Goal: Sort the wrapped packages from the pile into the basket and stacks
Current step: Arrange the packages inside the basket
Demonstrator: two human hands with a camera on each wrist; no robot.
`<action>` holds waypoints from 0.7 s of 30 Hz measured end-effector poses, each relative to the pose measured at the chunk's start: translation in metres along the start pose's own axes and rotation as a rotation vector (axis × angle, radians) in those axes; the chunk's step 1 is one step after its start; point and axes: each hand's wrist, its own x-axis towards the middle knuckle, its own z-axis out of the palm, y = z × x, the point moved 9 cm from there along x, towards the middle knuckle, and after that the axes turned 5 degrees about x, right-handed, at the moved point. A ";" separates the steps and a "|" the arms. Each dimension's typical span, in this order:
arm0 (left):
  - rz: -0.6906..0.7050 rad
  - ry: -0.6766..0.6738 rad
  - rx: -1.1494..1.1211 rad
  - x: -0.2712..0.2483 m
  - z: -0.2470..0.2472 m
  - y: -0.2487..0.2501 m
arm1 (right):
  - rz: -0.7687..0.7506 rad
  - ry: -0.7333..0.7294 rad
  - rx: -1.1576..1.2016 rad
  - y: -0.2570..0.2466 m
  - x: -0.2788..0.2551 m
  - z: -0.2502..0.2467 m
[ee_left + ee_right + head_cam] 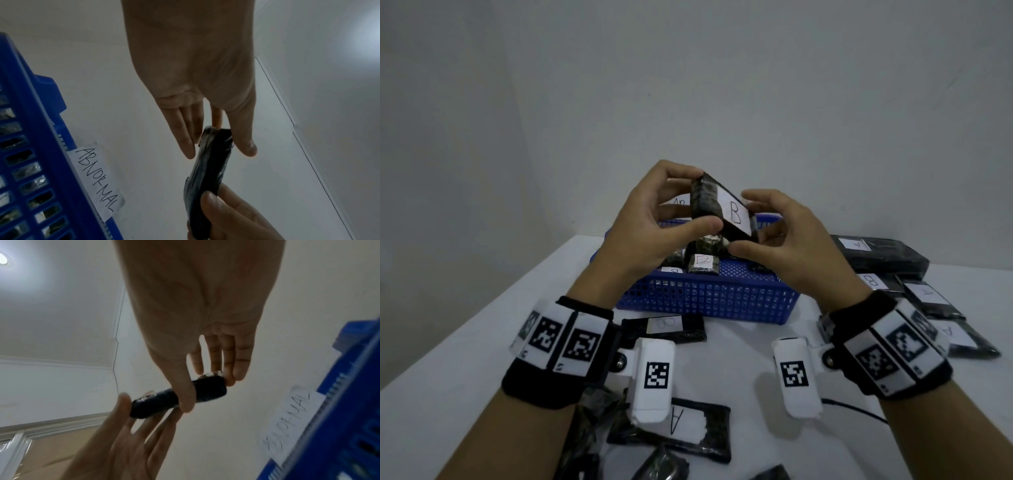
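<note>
Both the left hand (650, 222) and right hand (787, 246) are pinching the B package (722, 209), hovering above the blue basket (709, 298) rim; only the wrist views are showing its "ABNORMAL" label (96, 181).

A handwritten "B" faces up on the white label of the black plastic-wrapped package (717, 209) held above the blue plastic mesh basket (709, 298). Inside the basket, another dark wrapped package (702, 262) shows a "B" too. On the basket's far rim, a white paper label (96, 181) reads "ABNORMAL" in black marker in the left wrist view. On the white surface (739, 349), a flat black package near the bottom (681, 426) carries a large "A". To the right, the black stack's top package (873, 251) is marked "A", and a lower one (875, 282) "B". The wristbands bear square black-and-white coded markers; their tiny digits are unreadable.
</note>
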 end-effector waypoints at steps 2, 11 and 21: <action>-0.032 -0.019 0.037 -0.001 0.004 -0.005 | 0.029 -0.002 -0.042 0.001 0.000 -0.017; -0.097 -0.175 0.219 0.009 0.078 -0.002 | 0.198 -0.114 -0.261 0.011 -0.030 -0.100; -0.036 -0.781 0.623 -0.012 0.240 -0.007 | 0.373 -0.265 -0.616 0.064 -0.113 -0.174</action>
